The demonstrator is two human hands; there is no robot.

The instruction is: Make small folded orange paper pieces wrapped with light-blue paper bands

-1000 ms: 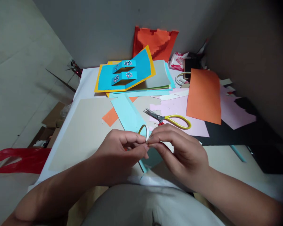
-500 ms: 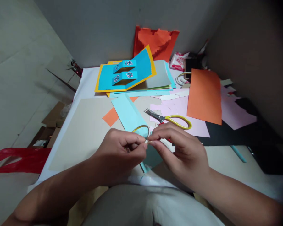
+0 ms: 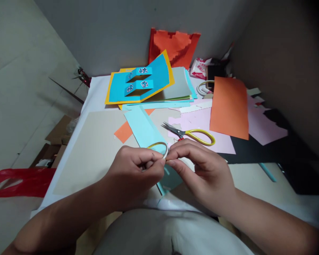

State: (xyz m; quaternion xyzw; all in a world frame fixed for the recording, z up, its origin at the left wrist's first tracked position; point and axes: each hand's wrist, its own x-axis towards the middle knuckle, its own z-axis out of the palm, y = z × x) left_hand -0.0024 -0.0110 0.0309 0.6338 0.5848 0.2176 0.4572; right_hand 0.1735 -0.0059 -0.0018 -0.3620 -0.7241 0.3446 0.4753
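Head view, place of strip: the curved strip [image 3: 166, 149], yellowish and white, is at the middle, at the fingertips of both hands.
Left grip: the left hand [image 3: 138, 168] has its thumb and forefinger closed on the strip.
Right grip: the right hand [image 3: 202, 166] seems to pinch the strip's end, its fingertips just beside the left ones; the exact contact is too small to tell.
Strip's long axis: not straight; from the pinch it arches away from the person, then bends leftward behind the left forefinger.
Nearer hand: the left, because the loop stands over its fingers.
Beyond the loop: pale blue paper [image 3: 146, 124]; to the right, scissors [image 3: 186, 133].
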